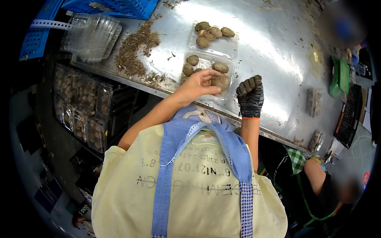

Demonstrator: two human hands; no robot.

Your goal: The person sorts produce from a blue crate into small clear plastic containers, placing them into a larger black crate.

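Observation:
My bare left hand (199, 85) reaches over the near half of a clear plastic clamshell box (232, 65). Its thumb and fingers are closed around a brown potato-like lump (219, 82). Around that hand, several similar lumps lie in the near half, one brown lump (220, 67) among them. The far half (226, 47) of the clamshell holds a loose cluster of brown lumps (208, 35). My right hand (251, 95), in a black glove with an orange cuff, is curled into a fist over the metal table just right of the box. What it holds, if anything, is hidden.
Brown crumbs (139, 49) are heaped on the metal table (274, 43) at left. Stacked clear boxes (93, 37) and a blue crate (115, 8) stand beyond. Packed boxes (81, 107) sit below the left edge. A green container (339, 77) and another person (317, 190) are at right.

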